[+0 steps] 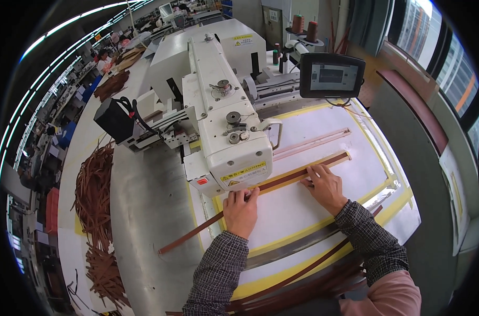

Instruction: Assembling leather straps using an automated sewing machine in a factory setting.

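A long brown strap [287,180] lies slantwise across the white template sheet [289,226], its upper part along a yellow-edged slot. My left hand [240,213] is closed on the strap with thumb and fingers, just in front of the sewing machine head [234,152]. The strap's lower end sticks out past this hand onto the metal bed. Further up, my right hand [326,187] presses bent fingertips along the strap, thumb close to its near edge. The needle area is hidden beneath the head.
A control screen [330,76] stands at the back right, near thread cones [298,24]. A pile of brown straps [93,195] lies on the left, and more straps [302,287] lie at my front edge. A second, pink-edged slot [313,144] runs behind the strap.
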### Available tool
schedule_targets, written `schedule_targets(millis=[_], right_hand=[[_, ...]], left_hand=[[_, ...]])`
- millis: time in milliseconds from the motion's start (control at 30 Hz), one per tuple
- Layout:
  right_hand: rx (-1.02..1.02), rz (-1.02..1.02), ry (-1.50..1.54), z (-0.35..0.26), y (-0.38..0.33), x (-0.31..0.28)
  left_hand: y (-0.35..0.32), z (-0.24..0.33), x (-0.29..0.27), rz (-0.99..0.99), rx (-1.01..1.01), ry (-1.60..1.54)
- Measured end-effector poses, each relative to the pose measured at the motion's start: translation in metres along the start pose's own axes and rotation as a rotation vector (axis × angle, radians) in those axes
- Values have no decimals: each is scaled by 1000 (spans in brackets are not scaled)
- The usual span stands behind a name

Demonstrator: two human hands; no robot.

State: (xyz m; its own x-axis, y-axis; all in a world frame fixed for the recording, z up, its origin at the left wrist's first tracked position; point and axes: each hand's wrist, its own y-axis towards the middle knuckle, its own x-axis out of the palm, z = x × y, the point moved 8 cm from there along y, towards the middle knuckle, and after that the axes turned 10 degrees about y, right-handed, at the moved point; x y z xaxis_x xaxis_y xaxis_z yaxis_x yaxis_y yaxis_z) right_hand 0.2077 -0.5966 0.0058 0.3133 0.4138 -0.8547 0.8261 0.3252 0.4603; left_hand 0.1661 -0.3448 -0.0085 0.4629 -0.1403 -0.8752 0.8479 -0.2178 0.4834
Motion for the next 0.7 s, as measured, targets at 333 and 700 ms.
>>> schedule_targets(millis=[333,700], right_hand=[[-220,-53,224,-125,17,50],[-159,-36,233,-119,22,41]], left_hand=[[-3,-5,-3,26,-10,-62],[-9,-7,-10,95,-30,31]])
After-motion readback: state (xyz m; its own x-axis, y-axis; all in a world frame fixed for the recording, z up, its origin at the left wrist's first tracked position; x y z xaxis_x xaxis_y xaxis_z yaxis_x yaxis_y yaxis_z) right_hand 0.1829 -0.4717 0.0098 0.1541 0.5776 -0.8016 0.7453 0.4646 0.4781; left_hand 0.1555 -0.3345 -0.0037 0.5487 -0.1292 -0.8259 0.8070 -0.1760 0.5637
